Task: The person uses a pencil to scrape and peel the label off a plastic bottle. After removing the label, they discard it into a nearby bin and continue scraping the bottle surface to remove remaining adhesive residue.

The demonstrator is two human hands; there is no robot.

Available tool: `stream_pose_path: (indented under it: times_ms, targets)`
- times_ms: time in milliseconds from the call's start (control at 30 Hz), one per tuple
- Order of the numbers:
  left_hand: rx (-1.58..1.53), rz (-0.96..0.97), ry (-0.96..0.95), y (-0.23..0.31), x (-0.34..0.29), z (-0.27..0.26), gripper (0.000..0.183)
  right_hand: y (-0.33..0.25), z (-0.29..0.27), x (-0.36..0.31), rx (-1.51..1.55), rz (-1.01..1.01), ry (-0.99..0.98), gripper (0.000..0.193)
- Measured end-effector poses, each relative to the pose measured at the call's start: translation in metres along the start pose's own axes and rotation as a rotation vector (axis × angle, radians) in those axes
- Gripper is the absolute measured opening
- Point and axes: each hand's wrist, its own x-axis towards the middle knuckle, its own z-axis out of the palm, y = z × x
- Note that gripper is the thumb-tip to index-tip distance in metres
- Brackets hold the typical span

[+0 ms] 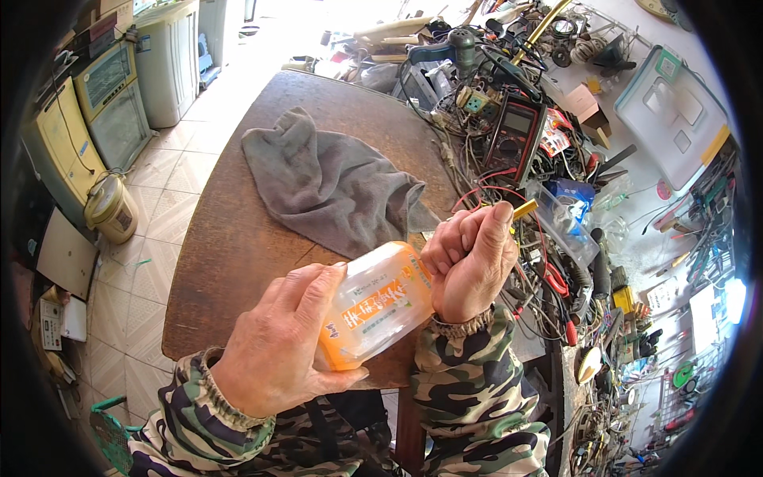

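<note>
From where I stand, the person in green-and-brown camouflage sleeves has a clear plastic bottle with an orange-and-white label tilted above the near part of the dark brown wooden table. The left hand grips it firmly at its lower left end, thumb below and fingers over the top. The right hand is curled into a fist right by the bottle's other end, closed on a narrow gold-coloured stick; only one end of that shows past the thumb. Just beyond the bottle a crumpled grey cloth lies on the table. Over to the right, a black multimeter with red trim leans among tangled cables and tools. A lidded cream bucket stands on the pale tiled floor at the left.
</note>
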Motion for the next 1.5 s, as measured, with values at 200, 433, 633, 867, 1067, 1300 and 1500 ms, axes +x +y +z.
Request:
stream_pose_path:
  times_ms: [200, 433, 633, 867, 1067, 1300, 1500]
  targets:
    - [0.02, 0.035, 0.024, 0.0, 0.002, 0.002, 0.109, -0.002, -0.002, -0.001, -0.012, 0.0, 0.042, 0.06]
    - [0.034, 0.032, 0.031, 0.001, 0.0, 0.0, 0.109, -0.002, 0.001, 0.0, -0.003, 0.0, 0.043, 0.061]
    - [0.006, 0.013, 0.013, -0.002, 0.0, 0.003, 0.11, 0.0, -0.002, 0.0, -0.011, 0.001, 0.074, 0.061]
    - [0.01, 0.014, 0.02, 0.0, 0.001, 0.003, 0.111, -0.001, -0.001, -0.001, 0.001, 0.006, 0.1, 0.062]
    - [0.02, 0.01, 0.029, 0.0, 0.001, 0.003, 0.112, 0.0, -0.001, -0.001, 0.009, 0.005, 0.126, 0.062]
    - [-0.011, -0.009, 0.061, 0.004, 0.0, 0.008, 0.113, -0.006, -0.001, -0.006, 0.002, 0.017, 0.106, 0.06]
    - [-0.081, 0.005, 0.083, 0.012, -0.012, 0.013, 0.111, 0.003, -0.007, 0.003, 0.093, 0.071, 0.031, 0.061]
